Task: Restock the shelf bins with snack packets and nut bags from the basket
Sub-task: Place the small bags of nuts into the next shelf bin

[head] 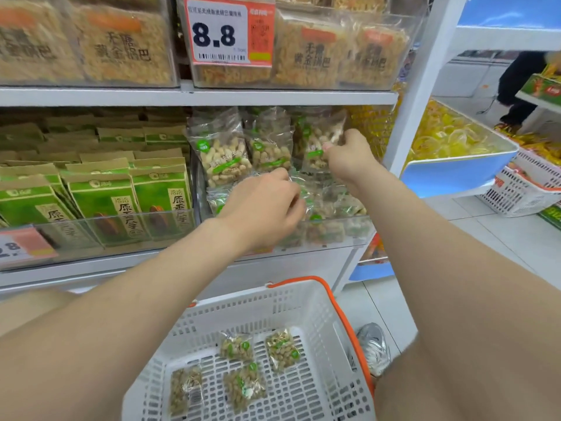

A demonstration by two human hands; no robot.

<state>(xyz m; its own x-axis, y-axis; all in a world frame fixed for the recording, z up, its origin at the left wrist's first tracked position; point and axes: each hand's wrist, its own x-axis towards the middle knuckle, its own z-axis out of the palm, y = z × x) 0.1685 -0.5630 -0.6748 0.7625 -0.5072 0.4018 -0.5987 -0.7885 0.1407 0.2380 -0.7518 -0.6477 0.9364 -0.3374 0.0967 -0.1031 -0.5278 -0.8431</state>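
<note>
Your right hand (349, 156) pinches the upright peanut bag (317, 144) at the far right of the clear bin (359, 229) on the middle shelf. Your left hand (264, 205) reaches in just to its left, fingers curled down over the small bags lying at the bin's front; you cannot tell whether they grip one. Near you, below the shelf, the white basket (303, 302) holds four nut bags (236, 347) flat on its floor. Green seed packets (91, 202) fill the bin to the left.
</note>
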